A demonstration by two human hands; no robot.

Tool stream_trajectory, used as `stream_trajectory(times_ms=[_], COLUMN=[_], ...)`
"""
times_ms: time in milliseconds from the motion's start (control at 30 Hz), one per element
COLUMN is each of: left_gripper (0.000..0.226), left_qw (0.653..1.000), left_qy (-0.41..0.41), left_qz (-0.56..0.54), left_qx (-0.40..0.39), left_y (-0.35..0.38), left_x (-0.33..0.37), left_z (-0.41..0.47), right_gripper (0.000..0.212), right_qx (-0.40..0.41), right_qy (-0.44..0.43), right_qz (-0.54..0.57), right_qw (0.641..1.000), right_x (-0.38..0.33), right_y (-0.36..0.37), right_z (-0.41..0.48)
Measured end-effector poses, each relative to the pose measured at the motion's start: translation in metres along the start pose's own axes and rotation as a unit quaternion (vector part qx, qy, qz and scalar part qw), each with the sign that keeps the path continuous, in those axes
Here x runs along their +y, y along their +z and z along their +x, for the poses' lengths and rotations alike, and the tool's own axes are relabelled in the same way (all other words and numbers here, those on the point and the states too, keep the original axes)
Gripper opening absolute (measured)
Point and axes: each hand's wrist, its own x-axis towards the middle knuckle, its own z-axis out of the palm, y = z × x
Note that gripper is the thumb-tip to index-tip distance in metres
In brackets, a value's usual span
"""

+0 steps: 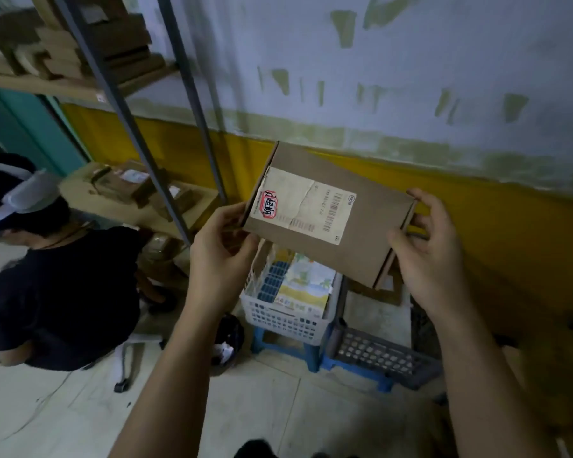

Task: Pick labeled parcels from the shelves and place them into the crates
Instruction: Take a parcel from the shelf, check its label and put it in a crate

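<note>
Aloft, parcel (374, 239) between hands (224, 256) (427, 256) (label (306, 206) up)

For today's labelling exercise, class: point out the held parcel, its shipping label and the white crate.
parcel (371, 242): head view, bare cardboard right of the label.
shipping label (311, 206): head view, middle of the label.
white crate (285, 320): head view, its front lattice wall.

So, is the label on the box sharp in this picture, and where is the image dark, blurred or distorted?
Head view: dim light overall, darker toward the corners; the label on the box is fairly sharp, barcode lines show, small print does not; the parcels on the top shelf are blurred; the wide lens tilts the shelf posts; no glare.
</note>
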Motion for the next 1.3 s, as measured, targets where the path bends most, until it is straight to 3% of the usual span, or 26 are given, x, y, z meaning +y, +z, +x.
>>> stream_trajectory(times_ms=[333,467,533,633,733,833,933,1000,1167,1233,1300], left_gripper=[0.038,0.028,0.02,0.028,0.015,0.017,0.013,0.014,0.031,0.038,0.059], left_qw=[0.993,0.978,0.969,0.949,0.914,0.888,0.869,0.87,0.836,0.843,0.84], left_qy=[-0.006,0.0,-0.006,-0.013,-0.092,-0.171,-0.22,-0.229,-0.175,-0.177,-0.217], left_qz=[-0.029,-0.075,-0.086,-0.08,-0.096,-0.109,-0.065,0.01,0.173,0.191,0.227], left_qx=[-0.113,-0.193,-0.231,-0.306,-0.384,-0.413,-0.438,-0.437,-0.491,-0.47,-0.442], left_y=[0.117,0.17,0.197,0.24,0.278,0.307,0.338,0.363,0.424,0.443,0.462], left_x=[-0.045,-0.059,-0.066,-0.086,-0.108,-0.133,-0.161,-0.186,-0.235,-0.257,-0.287], left_z=[0.111,0.174,0.202,0.231,0.24,0.232,0.218,0.209,0.188,0.184,0.181], right_gripper=[0.05,0.046,0.054,0.06,0.052,0.049,0.062,0.059,0.045,0.044,0.043], right_qx=[0.075,0.146,0.183,0.261,0.312,0.274,0.161,0.137,0.197,0.221,0.221], right_qy=[0.077,0.09,0.102,0.143,0.177,0.207,0.258,0.327,0.408,0.435,0.456], right_qz=[-0.015,-0.049,-0.065,-0.072,-0.09,-0.109,-0.065,0.015,-0.003,-0.051,-0.081], right_qw=[0.994,0.984,0.976,0.952,0.929,0.933,0.95,0.935,0.892,0.871,0.858], right_x=[0.066,0.076,0.081,0.096,0.122,0.159,0.205,0.242,0.355,0.392,0.428], right_y=[-0.025,-0.032,-0.037,-0.042,-0.043,-0.05,-0.06,-0.059,-0.042,-0.032,-0.024], right_z=[0.089,0.133,0.151,0.168,0.174,0.171,0.176,0.185,0.203,0.21,0.218])
